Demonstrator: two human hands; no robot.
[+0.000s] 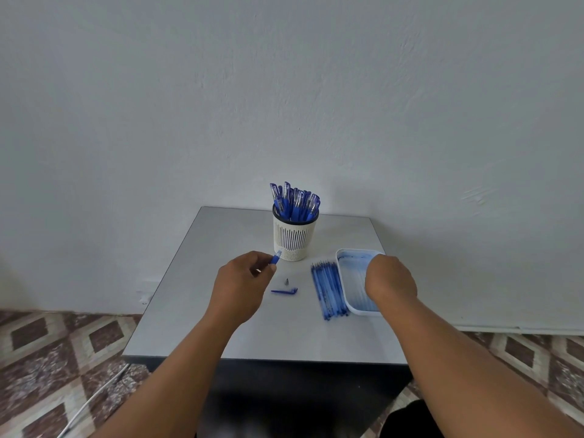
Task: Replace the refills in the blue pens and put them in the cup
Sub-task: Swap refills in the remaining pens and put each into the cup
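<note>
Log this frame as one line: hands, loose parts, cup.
left hand: holds pen barrel | right hand: in tray, grip hidden | cap, tip: on table | cup: full of pens

Smooth, faintly glossy grey table top (221, 327), slotted cream plastic cup (294, 240) of clear-and-blue plastic pens (295, 202), glossy white plastic tray (350, 279), translucent blue plastic refills (328, 292), rough matt plastered wall (284, 90), patterned stone-look floor (47, 358).

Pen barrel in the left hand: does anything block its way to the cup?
Nothing visible does. The left hand holds the pen barrel right beside the cup, though the cup is already crowded with pens.
</note>
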